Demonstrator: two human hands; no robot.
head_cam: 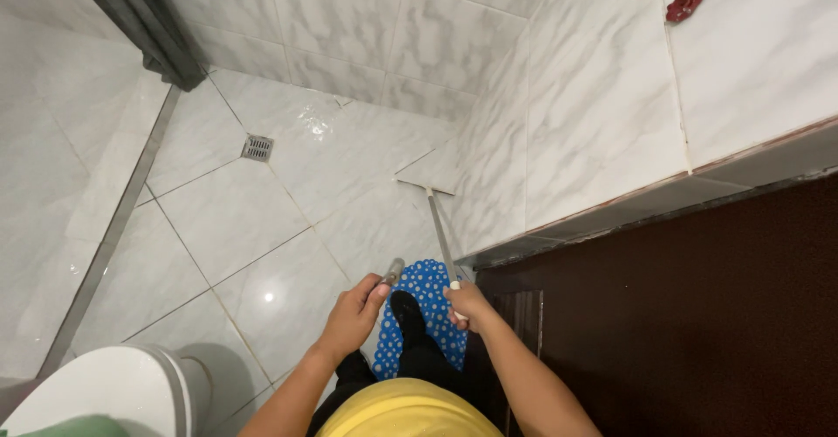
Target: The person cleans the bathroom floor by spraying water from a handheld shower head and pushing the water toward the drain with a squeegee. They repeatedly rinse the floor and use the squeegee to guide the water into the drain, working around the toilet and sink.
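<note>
1. right hand (pixel 469 304) is closed round the white grip of a long-handled squeegee (pixel 434 194), whose handle runs forward to a wide blade lying on the wet floor tiles (pixel 227 219) close against the marbled wall (pixel 559 123).
2. left hand (pixel 353 315) is wrapped round a short metal-tipped tool (pixel 392 272), end pointing forward.
3. under the foot – a blue dotted mat (pixel 428 284); the floor drain (pixel 257 147) sits well apart, far left.
4. it looks like mid-stroke water clearing – the next pull likely calls for steering the blade toward the drain.

Grey-veined marble wall tiles (pixel 602 114) meet a glossy wet tiled floor (pixel 227 219) with a square metal drain (pixel 257 147); a white toilet (pixel 96 393) sits at lower left.
</note>
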